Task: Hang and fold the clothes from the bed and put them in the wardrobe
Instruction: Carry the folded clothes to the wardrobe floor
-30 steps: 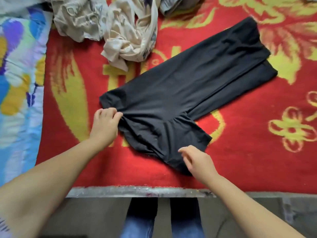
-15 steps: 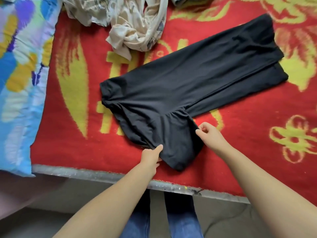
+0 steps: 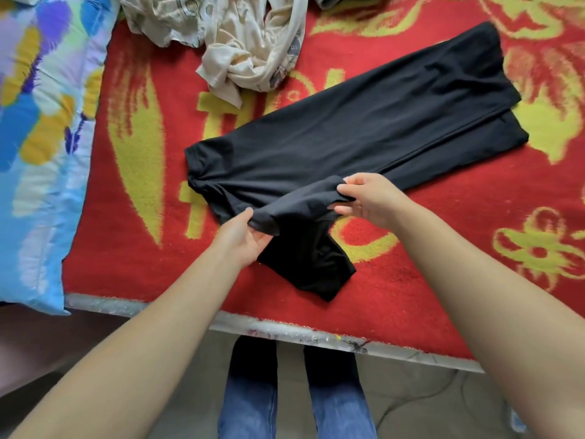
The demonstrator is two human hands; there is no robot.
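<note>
You've got both your left hand (image 3: 245, 239) and right hand (image 3: 364, 198) with fingers pinched on the near flap of the black stretchy pants (image 3: 364, 128), lifting it to fold over the rest lying flat on the red-and-yellow bed blanket (image 3: 133, 172).

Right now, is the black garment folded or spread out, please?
Mostly spread flat on the red blanket; the black garment has only its near corner lifted between both hands.

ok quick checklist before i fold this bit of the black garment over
1. Left hand grips the flap's near corner: ok.
2. Right hand pinches the flap's far corner: ok.
3. Flap lifted off the red blanket: ok.
4. Rest of the black garment flat: not ok, bunched at its left edge.
5. Cream clothes apart from the garment: ok.
6. Underside layers aligned: cannot tell.
</note>
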